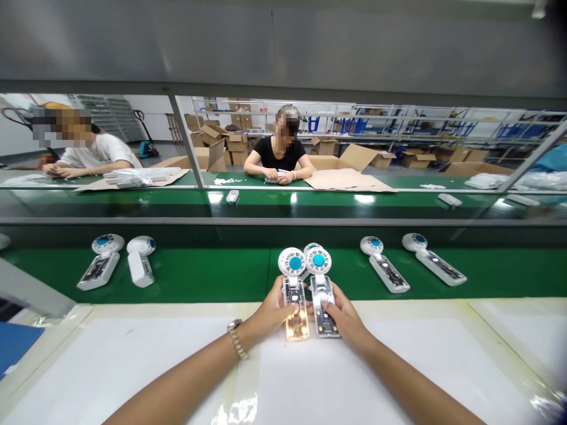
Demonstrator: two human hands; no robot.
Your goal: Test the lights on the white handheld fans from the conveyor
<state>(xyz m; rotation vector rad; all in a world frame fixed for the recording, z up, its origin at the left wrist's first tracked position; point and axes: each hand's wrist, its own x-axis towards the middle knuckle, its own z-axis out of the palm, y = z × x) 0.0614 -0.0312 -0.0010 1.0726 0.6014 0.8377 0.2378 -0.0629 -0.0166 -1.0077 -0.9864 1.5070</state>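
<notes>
By the green belt (pixel 221 274), my left hand (pixel 270 313) grips a glowing fan (pixel 301 323), right hand (pixel 351 321) a dimmer fan (pixel 326 326); moving either wants steady thumbs.

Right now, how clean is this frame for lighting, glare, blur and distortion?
Head view: bright overhead light, with glare on the white work surface near the bottom edge and reflections on the green belt beyond the rail; lit yellow lamps flare on the left hand's handheld fan; edges stretched, right border dark and smeared; faces pixelated.
</notes>
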